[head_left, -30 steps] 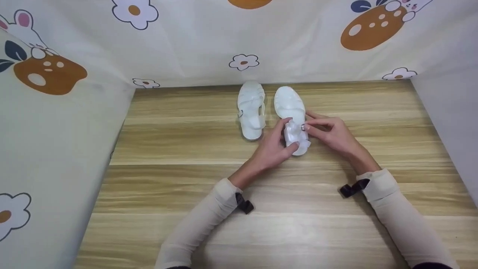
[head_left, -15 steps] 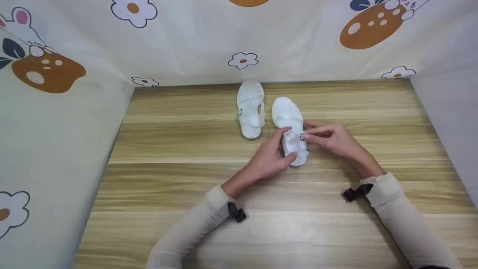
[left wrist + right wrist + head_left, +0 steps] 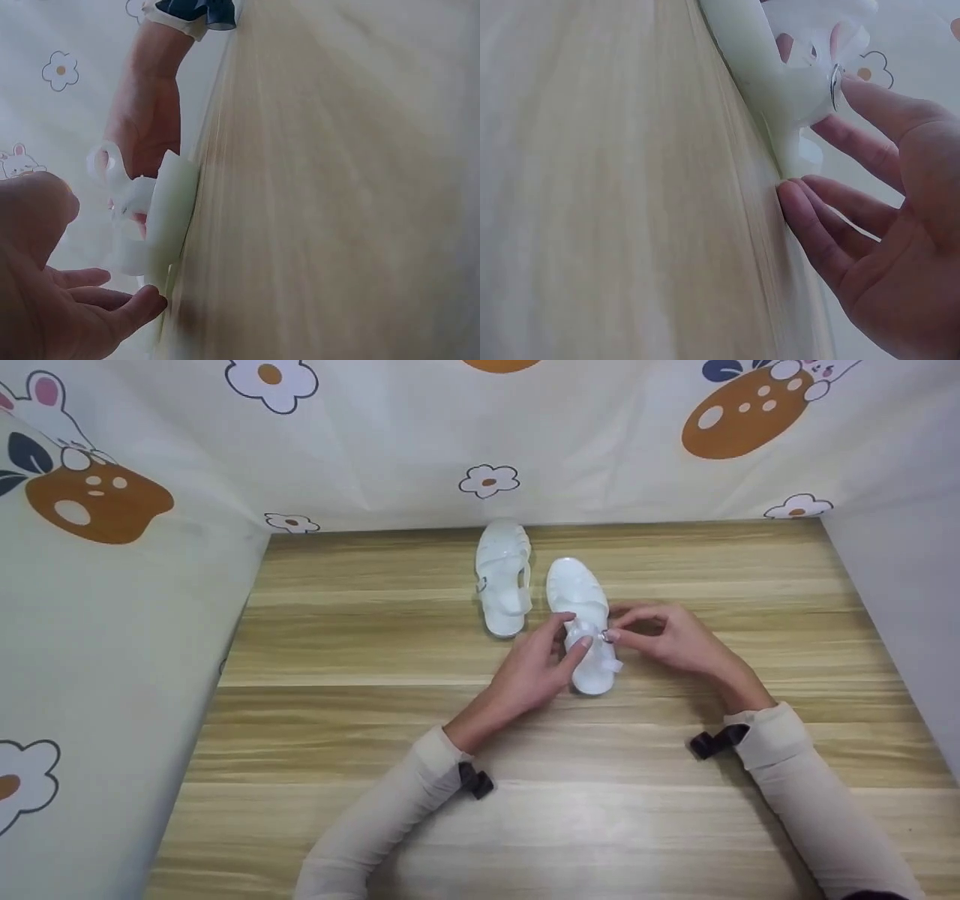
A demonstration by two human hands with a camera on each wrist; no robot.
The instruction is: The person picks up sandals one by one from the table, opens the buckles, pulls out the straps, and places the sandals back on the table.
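On wooden surface, near second sandal, gripping white sandal at strap with left hand, pinching buckle with right hand; likely light, bendy, rather slippery, best held by sole

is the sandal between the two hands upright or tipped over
Upright: the sandal has its straps on top in the head view, its sole along the table in the right wrist view.

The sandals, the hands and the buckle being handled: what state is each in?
Left sandal: sole down, untouched.
Right sandal: sole down, held.
Buckle: at the right thumb; can't tell if fastened.
Left hand: gripping right sandal.
Right hand: pinching at buckle.
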